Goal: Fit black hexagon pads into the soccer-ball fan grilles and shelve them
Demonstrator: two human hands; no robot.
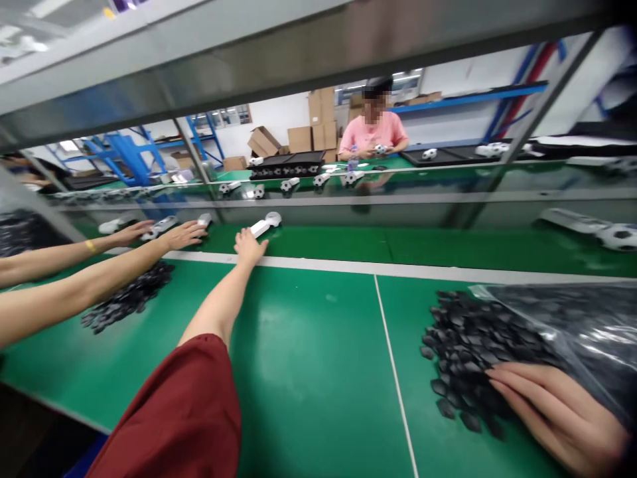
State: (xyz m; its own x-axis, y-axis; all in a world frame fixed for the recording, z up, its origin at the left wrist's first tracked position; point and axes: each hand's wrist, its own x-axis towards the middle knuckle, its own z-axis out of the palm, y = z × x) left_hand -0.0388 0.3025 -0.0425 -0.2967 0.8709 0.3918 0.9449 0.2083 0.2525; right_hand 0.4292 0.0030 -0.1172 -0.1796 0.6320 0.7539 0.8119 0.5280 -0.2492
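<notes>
My left hand reaches forward to the far strip of the green bench, fingers closed over the near end of a white plastic part with a long handle and a round head. On the right, my right hand is at the edge of a pile of small black angular pieces, its fingers pressed together with the tips on a piece. How firmly the tips hold it is partly hidden. A clear plastic bag with more black pieces lies beside that hand.
A co-worker's two hands reach in from the left over white parts, near another black pile. Ball-patterned white parts line the far strip; one lies at right. A metal beam crosses above. A person in pink sits opposite.
</notes>
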